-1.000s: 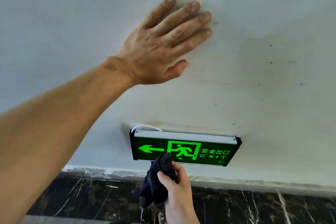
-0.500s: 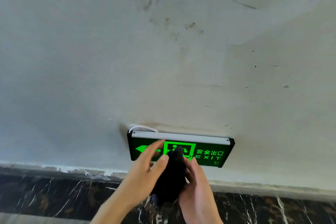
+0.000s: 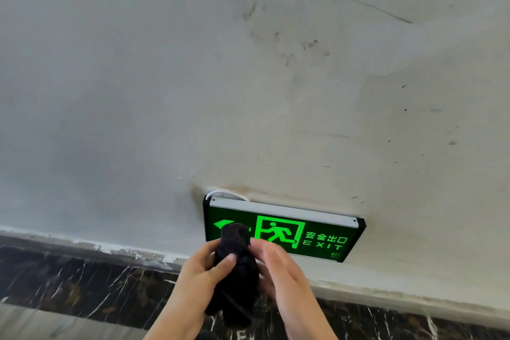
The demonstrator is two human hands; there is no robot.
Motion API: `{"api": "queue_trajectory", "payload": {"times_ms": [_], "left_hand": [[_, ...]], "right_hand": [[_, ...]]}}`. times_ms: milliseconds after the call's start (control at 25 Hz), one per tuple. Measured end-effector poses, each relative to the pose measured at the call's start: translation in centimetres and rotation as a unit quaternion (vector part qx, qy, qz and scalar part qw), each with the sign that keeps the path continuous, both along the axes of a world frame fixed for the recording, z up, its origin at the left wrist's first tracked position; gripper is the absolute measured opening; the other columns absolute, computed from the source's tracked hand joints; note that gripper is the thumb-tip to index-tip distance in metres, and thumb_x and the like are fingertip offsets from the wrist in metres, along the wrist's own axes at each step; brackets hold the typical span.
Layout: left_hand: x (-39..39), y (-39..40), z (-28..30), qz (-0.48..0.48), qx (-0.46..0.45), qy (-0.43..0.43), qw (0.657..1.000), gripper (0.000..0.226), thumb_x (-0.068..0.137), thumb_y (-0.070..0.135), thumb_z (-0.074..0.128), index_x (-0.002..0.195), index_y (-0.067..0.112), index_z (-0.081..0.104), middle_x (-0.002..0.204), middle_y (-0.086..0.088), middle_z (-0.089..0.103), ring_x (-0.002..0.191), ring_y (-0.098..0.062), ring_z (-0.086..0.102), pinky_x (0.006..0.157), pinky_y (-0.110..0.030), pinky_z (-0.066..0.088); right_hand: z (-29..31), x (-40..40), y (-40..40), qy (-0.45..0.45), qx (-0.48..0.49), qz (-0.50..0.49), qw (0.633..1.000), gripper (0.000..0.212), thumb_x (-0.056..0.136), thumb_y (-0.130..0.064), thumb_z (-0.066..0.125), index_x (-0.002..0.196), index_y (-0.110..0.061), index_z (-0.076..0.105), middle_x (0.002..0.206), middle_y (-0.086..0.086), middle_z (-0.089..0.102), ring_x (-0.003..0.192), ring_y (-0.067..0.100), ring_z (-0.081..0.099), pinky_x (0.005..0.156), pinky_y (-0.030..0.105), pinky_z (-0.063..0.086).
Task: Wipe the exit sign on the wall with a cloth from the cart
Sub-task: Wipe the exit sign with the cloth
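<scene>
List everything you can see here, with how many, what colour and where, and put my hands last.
exit sign: one, green face, black case, pale top rail; low on the wall, centre right.
white cable: one, looping out at the sign's top left corner.
wall: one, off-white, with brown smudges near the top and dark specks at right.
marble skirting: one band, black with white veins, along the bottom.
cloth: one, black, bunched, covering the sign's arrow.
left hand: one, grip on the cloth.
right hand: one, against the cloth's right side.

Exit sign point(image 3: 298, 232): arrow at its left end partly hidden behind black cloth point(image 3: 234, 270). Right hand point(image 3: 284, 276), below the sign: motion-blurred. Both forearms: cut off by the bottom edge.
</scene>
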State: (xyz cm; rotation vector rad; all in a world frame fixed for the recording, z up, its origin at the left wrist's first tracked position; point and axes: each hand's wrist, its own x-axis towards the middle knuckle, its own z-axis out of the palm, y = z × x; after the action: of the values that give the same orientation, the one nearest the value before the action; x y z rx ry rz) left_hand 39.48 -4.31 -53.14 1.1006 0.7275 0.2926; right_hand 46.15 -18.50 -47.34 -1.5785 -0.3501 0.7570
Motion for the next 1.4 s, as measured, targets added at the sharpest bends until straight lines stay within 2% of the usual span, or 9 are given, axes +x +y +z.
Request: {"api": "queue_trajectory", "payload": {"times_ms": [120,280,440,560,800,960,1080,1240,1400], "left_hand": [[-0.8,1.3,0.2,0.077,-0.045,0.015,0.996,0.021,0.094,0.002,0.064,0.112,0.011,0.069,0.098,-0.017,0.078,0.087,-0.039,0.076,0.071,-0.048,0.060],[-2.2,3.5,0.0,0.150,-0.128,-0.003,0.980,0.021,0.096,0.010,0.064,0.117,0.007,0.068,0.109,-0.022,0.074,0.097,-0.045,0.071,0.074,-0.050,0.060],[-3.1,4.7,-0.1,0.091,-0.260,-0.055,0.960,0.044,0.091,0.018,0.059,0.131,0.001,0.058,0.126,-0.028,0.066,0.115,-0.047,0.064,0.089,-0.054,0.053],[-3.0,5.5,-0.3,0.095,-0.256,-0.075,0.959,0.051,0.083,0.008,0.061,0.134,0.001,0.057,0.126,-0.029,0.065,0.114,-0.048,0.063,0.083,-0.052,0.059],[-1.1,7.5,-1.2,0.220,-0.057,-0.014,0.974,0.049,0.091,-0.014,0.061,0.133,0.009,0.054,0.124,-0.016,0.064,0.108,-0.039,0.064,0.083,-0.051,0.055],[0.8,7.8,-0.3,0.180,0.232,0.070,0.953,0.053,0.091,-0.007,0.069,0.121,0.034,0.052,0.110,0.006,0.064,0.106,-0.024,0.064,0.078,-0.035,0.055],[2.5,7.7,0.6,0.159,0.388,0.081,0.904,0.057,0.089,-0.013,0.066,0.128,0.027,0.053,0.116,0.004,0.056,0.097,-0.010,0.057,0.077,-0.022,0.048],[3.8,7.1,-0.2,0.139,0.368,0.085,0.916,0.055,0.091,-0.018,0.058,0.130,0.020,0.058,0.114,-0.002,0.063,0.101,-0.025,0.063,0.084,-0.048,0.059],[4.0,7.1,-1.6,0.144,0.314,0.085,0.935,0.058,0.091,-0.019,0.054,0.122,0.029,0.062,0.102,0.004,0.071,0.094,-0.021,0.068,0.072,-0.039,0.061]], "right_hand": [[2.3,1.6,0.4,-0.266,-0.077,-0.030,0.961,0.035,0.082,-0.077,0.032,0.110,-0.065,0.048,0.120,-0.047,0.053,0.115,-0.020,0.047,0.089,0.006,0.040],[5.4,6.0,1.8,-0.625,-0.019,-0.149,0.766,0.039,0.094,-0.030,0.048,0.129,-0.015,0.057,0.139,-0.001,0.055,0.135,0.017,0.044,0.113,0.036,0.035],[8.2,11.1,3.2,-0.786,-0.032,-0.170,0.593,0.042,0.095,-0.025,0.049,0.134,-0.009,0.051,0.145,0.018,0.049,0.140,0.034,0.035,0.117,0.048,0.027],[8.0,14.1,3.5,-0.835,-0.095,-0.167,0.516,0.052,0.095,-0.028,0.051,0.143,-0.015,0.040,0.151,0.015,0.039,0.142,0.033,0.030,0.119,0.048,0.015],[6.6,17.9,3.9,-0.850,-0.175,-0.197,0.457,0.064,0.098,-0.041,0.046,0.153,-0.024,0.021,0.157,0.004,0.023,0.151,0.015,-0.005,0.120,0.046,-0.001],[5.9,18.6,4.5,-0.865,-0.160,-0.226,0.418,0.065,0.095,-0.044,0.047,0.153,-0.024,0.025,0.155,0.004,0.027,0.151,0.018,0.001,0.119,0.049,0.005],[5.8,18.8,4.7,-0.871,-0.144,-0.235,0.406,0.065,0.094,-0.044,0.045,0.153,-0.024,0.026,0.154,0.004,0.030,0.150,0.023,0.013,0.119,0.049,0.008],[5.8,18.9,4.9,-0.875,-0.134,-0.244,0.397,0.061,0.095,-0.044,0.039,0.152,-0.023,0.028,0.152,0.005,0.033,0.144,0.026,0.021,0.118,0.050,0.010],[5.8,18.9,5.1,-0.876,-0.125,-0.248,0.396,0.061,0.095,-0.045,0.036,0.151,-0.023,0.028,0.151,0.005,0.034,0.143,0.026,0.022,0.117,0.050,0.011]]}}
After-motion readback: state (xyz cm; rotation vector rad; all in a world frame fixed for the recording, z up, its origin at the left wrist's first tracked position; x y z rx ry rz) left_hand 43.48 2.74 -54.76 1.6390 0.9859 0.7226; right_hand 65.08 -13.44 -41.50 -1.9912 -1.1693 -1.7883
